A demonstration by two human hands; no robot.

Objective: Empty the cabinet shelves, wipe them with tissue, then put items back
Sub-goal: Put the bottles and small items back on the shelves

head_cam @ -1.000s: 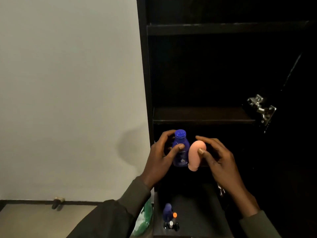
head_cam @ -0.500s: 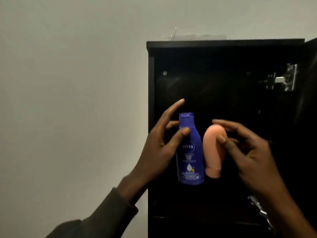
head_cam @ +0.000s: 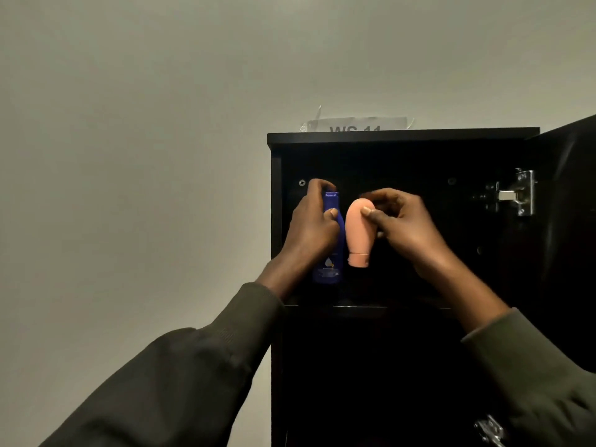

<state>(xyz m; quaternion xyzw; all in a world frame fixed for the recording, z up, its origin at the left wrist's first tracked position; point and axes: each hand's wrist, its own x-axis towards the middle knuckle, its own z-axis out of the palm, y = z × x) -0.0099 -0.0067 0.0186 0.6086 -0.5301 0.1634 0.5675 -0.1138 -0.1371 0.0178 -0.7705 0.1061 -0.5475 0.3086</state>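
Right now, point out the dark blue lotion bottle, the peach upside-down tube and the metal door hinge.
Dark blue lotion bottle (head_cam: 328, 272): head view, lower label.
Peach upside-down tube (head_cam: 358, 233): head view, body.
Metal door hinge (head_cam: 522, 195): head view, plate.

Both arms raised; left hand, right hand gripping.

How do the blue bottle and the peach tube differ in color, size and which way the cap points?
The blue bottle is dark blue; the peach tube is pale peach. The blue bottle looks taller and reaches lower; the peach tube is shorter and rounder. The blue bottle's cap is up, the peach tube's cap is down. Both are upright, side by side in the top compartment, the bottle held by the left hand and the tube by the right hand.
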